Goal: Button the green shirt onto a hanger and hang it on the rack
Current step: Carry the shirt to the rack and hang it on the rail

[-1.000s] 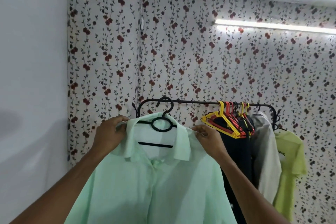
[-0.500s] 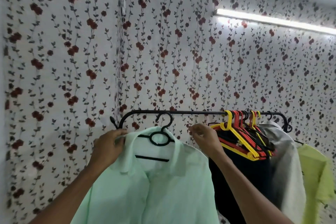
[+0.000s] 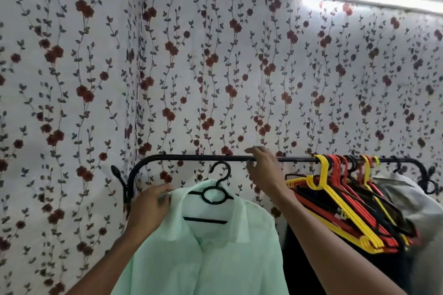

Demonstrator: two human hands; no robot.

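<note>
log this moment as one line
left hand: holds shirt collar | right hand: at rail | hanger hook: below rail, not hung

Both arms bare, raised from the lower frame edge toward the wall.

Left arm: forearm enters at lower left and rises to the right. Left hand seen from the back, fingers curled, thumb side toward centre. It pinches the left collar edge of the green shirt.

Right arm: forearm enters at lower right and runs up and left, wrist nearly straight. Right hand higher than the left, at the rack bar. Its fingers are extended, not curled, reaching across the bar; thumb lies below the bar. Firm contact with the bar cannot be told.

Hands well apart.
</note>
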